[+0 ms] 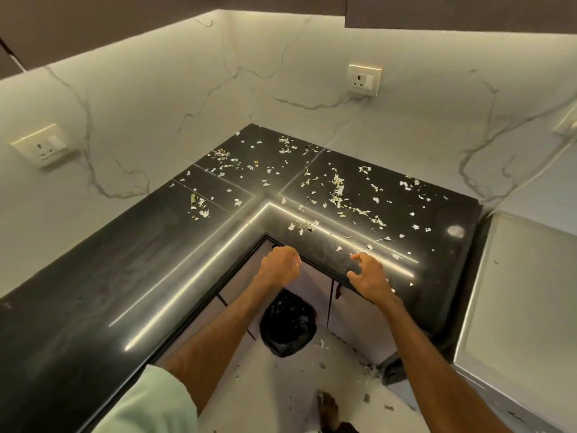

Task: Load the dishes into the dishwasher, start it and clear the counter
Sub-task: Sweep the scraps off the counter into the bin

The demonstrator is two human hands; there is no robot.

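You face an L-shaped black worktop (93,292) set into a corner. Behind it, white marble-veined walls (187,89) rise on both sides. The left socket (40,146) sits above the worktop's left run, the back socket (363,79) above its far run. Dark upper cabinets (452,10) hang over the worktop, and a warm light strip (274,14) beneath them reflects in the polished stone. Below the worktop, pale cupboard doors (356,317) meet a white floor (281,385).
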